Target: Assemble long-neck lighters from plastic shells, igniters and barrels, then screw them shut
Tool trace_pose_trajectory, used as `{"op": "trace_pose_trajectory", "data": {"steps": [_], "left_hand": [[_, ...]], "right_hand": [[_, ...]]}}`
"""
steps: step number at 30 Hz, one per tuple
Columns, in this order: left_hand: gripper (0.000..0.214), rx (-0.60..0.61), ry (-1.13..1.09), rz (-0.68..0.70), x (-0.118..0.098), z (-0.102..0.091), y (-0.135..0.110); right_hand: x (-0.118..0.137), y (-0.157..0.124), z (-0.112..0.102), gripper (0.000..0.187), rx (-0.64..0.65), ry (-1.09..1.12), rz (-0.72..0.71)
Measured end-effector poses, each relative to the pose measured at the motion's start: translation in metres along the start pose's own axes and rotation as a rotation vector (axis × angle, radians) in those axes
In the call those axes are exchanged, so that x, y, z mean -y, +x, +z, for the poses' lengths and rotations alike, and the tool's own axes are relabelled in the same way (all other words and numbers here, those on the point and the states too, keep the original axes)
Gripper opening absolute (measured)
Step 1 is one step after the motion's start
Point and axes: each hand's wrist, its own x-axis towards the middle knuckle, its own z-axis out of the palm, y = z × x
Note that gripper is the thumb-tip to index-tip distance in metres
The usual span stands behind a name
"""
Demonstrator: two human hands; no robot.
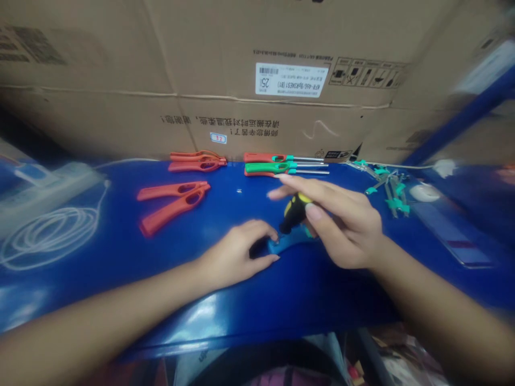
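Observation:
My right hand (341,220) is closed around a black and yellow screwdriver handle (295,210), its tip pointing down onto a blue plastic handle piece (286,242) lying on the blue table (241,300). My left hand (237,254) pinches the left end of that blue piece and holds it flat against the table. The teal part under my right fingers is mostly hidden.
Orange handle halves (173,203) lie to the left, another orange pair (197,161) farther back. Assembled red and green tools (281,164) sit by the cardboard box (257,80). Teal-tipped metal parts (388,187) lie at right, a coiled white cable (48,236) at left.

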Motion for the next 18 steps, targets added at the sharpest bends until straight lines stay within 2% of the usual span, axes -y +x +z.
{"op": "trace_pose_trajectory", "data": {"steps": [2, 4, 6, 9, 11, 13, 15, 16, 18], "left_hand": [[0.022, -0.010, 0.013, 0.003, 0.0004, 0.0006, -0.0006], [0.024, -0.018, 0.023, 0.008, 0.0008, 0.0011, -0.0010], [0.024, -0.020, 0.016, 0.008, 0.0007, 0.0012, -0.0009], [0.024, -0.008, -0.002, -0.007, 0.0006, 0.0010, -0.0004], [0.025, -0.007, 0.006, -0.003, 0.0009, 0.0012, -0.0004], [0.027, -0.012, 0.022, 0.011, 0.0013, 0.0015, -0.0006], [0.026, -0.017, 0.029, 0.017, 0.0015, 0.0016, -0.0009], [0.026, -0.018, 0.029, 0.013, 0.0015, 0.0016, -0.0010], [0.025, -0.015, 0.023, -0.001, 0.0013, 0.0015, -0.0011]], "right_hand": [[0.0007, 0.0005, 0.0018, 0.031, -0.020, 0.026, 0.002], [0.0018, 0.0007, 0.0028, 0.026, -0.082, -0.098, -0.040], [0.0032, 0.0010, 0.0030, 0.028, -0.089, -0.196, -0.039], [0.0043, 0.0017, 0.0034, 0.037, 0.016, -0.042, 0.068], [0.0027, 0.0019, 0.0043, 0.033, 0.007, 0.023, 0.085], [-0.0004, 0.0013, 0.0050, 0.023, -0.083, -0.067, 0.012], [-0.0033, 0.0001, 0.0053, 0.021, -0.140, -0.161, -0.068], [-0.0042, -0.0006, 0.0054, 0.023, -0.124, -0.154, -0.071], [-0.0047, -0.0019, 0.0062, 0.033, -0.032, -0.022, 0.014]]}}
